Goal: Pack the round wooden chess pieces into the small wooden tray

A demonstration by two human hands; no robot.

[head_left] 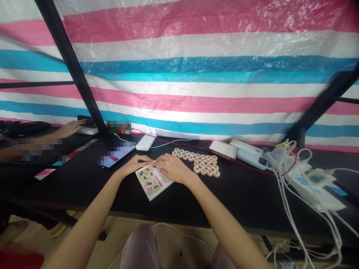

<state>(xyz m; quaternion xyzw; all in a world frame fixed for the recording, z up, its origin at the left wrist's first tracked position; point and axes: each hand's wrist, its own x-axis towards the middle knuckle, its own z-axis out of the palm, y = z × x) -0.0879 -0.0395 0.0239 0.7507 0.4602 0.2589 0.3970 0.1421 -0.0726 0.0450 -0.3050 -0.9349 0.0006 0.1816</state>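
A flat white box (162, 185) with pink markings lies at an angle on the table before me. Round xiangqi pieces with black characters (145, 178) show on its face; I cannot tell whether all are loose or some printed. My left hand (136, 165) is at the box's far left corner, its fingers closed at the edge. Over the far right part, my right hand (172, 167) has bent fingers that meet the left fingertips; what lies under them is hidden. To the right, xiangqi pieces with red characters (206, 166) stand in rows, with black-marked pieces (182, 153) beside them.
A phone (117, 156) lies at left, near a white power bank (146, 141). Behind the pieces are a brown-and-white box (223, 150) and a pale device (249, 154). Cables and a power strip (314, 186) crowd the right. Another person's hand (70, 127) is at far left.
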